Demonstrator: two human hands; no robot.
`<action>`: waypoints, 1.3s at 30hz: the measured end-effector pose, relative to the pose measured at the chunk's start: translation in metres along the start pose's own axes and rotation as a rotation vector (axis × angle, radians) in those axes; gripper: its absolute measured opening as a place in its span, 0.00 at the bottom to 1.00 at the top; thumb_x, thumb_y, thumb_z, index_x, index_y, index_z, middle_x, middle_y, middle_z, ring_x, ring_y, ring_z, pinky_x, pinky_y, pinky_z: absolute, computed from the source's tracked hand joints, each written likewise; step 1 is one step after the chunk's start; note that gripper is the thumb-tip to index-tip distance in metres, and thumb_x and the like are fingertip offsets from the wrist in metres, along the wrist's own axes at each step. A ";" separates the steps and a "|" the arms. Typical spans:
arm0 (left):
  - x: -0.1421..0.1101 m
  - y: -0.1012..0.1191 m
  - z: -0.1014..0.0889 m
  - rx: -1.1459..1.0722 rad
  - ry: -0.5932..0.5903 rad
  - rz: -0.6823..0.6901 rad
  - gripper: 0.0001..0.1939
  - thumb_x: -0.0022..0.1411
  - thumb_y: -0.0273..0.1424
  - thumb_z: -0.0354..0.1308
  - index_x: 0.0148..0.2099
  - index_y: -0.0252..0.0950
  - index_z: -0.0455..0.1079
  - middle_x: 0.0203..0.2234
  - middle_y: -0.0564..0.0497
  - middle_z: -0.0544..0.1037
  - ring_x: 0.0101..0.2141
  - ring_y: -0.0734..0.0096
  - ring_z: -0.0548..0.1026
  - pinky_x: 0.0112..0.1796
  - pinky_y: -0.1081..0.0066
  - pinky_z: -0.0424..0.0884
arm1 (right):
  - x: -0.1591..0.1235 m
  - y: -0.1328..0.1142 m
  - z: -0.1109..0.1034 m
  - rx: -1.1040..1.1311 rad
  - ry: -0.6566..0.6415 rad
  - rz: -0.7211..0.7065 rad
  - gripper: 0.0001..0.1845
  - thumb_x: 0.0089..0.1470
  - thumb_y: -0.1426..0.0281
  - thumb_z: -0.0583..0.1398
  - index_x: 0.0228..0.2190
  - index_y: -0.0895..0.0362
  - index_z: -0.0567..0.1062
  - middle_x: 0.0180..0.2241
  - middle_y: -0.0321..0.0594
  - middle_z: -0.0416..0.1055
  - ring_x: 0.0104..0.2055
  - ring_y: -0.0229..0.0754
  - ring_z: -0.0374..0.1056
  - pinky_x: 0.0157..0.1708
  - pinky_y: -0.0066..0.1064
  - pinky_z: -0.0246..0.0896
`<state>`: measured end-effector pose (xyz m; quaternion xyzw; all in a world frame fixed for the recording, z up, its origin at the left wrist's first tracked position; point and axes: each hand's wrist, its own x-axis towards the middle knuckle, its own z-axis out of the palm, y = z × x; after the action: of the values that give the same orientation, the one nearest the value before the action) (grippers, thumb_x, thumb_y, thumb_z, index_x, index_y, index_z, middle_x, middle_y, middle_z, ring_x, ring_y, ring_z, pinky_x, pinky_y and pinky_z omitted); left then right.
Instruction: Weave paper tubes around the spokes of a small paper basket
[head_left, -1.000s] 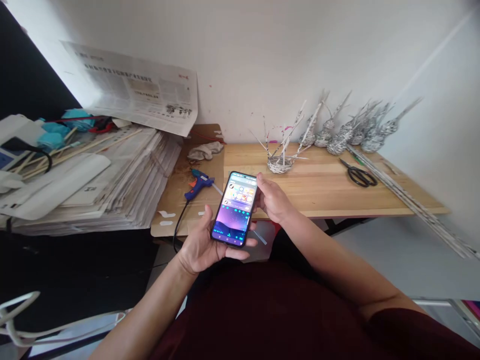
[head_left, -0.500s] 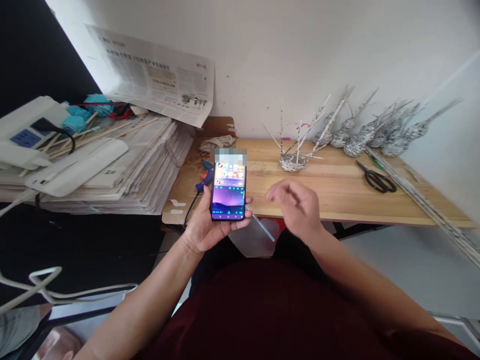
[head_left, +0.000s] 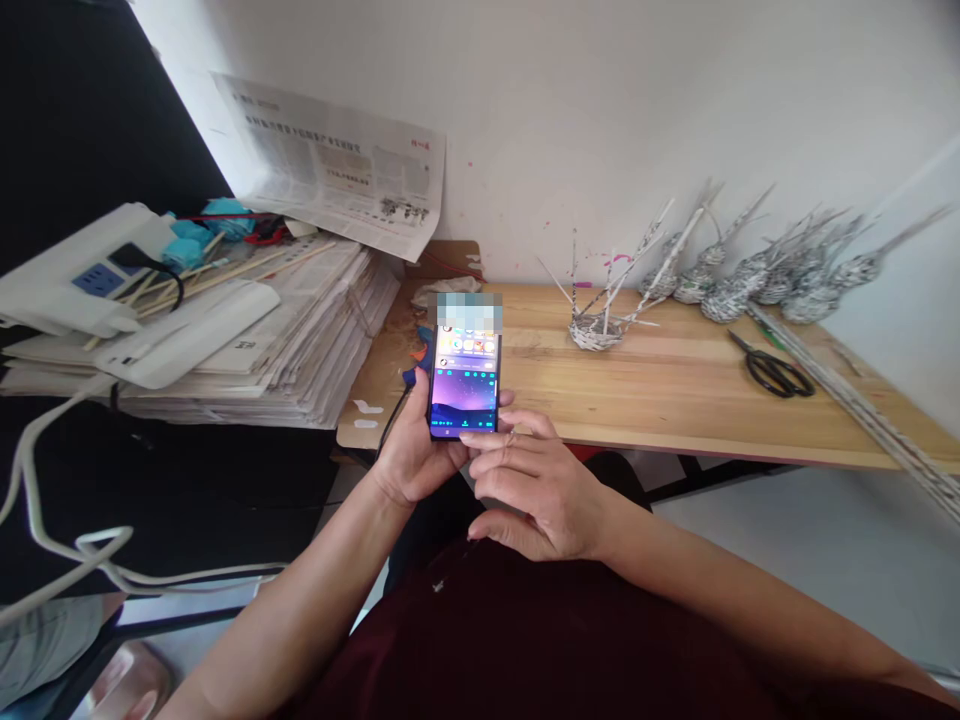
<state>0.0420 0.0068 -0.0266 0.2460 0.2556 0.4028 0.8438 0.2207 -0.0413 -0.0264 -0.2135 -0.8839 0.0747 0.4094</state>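
Observation:
My left hand (head_left: 415,453) grips a smartphone (head_left: 464,385) by its sides, lit screen facing up at me. The screen shows app icons above a purple night-sky picture, and its top is blurred out. My right hand (head_left: 536,485) is at the phone's lower right edge, fingers spread, with one fingertip touching the bottom of the screen. Behind the phone, partly hidden, lies a blue and orange tool (head_left: 421,350) with a black cord. Beyond, on the wooden table (head_left: 675,400), stands a small unfinished basket (head_left: 596,332) woven from paper strips, its stakes sticking up.
Black-handled scissors (head_left: 776,370) lie at the right, beside long rolled-paper sticks (head_left: 862,400). Several woven paper pieces (head_left: 727,290) lean on the wall. At the left, a newspaper stack (head_left: 300,350) bears a white power strip (head_left: 97,270). A white cable (head_left: 45,510) hangs below.
My right hand has come left and down from above the table to the phone, its fingers spreading out. The phone stays in my left hand. The view has shifted slightly.

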 end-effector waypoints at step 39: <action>0.005 0.001 -0.007 0.006 -0.025 0.016 0.42 0.69 0.59 0.36 0.62 0.31 0.69 0.48 0.36 0.80 0.40 0.52 0.80 0.40 0.58 0.74 | 0.000 -0.001 -0.001 -0.019 0.061 0.030 0.09 0.59 0.63 0.64 0.30 0.54 0.73 0.31 0.34 0.80 0.50 0.46 0.76 0.61 0.45 0.50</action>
<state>0.0402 0.0126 -0.0325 0.2559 0.2441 0.4057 0.8428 0.2210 -0.0421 -0.0260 -0.2330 -0.8683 0.0662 0.4329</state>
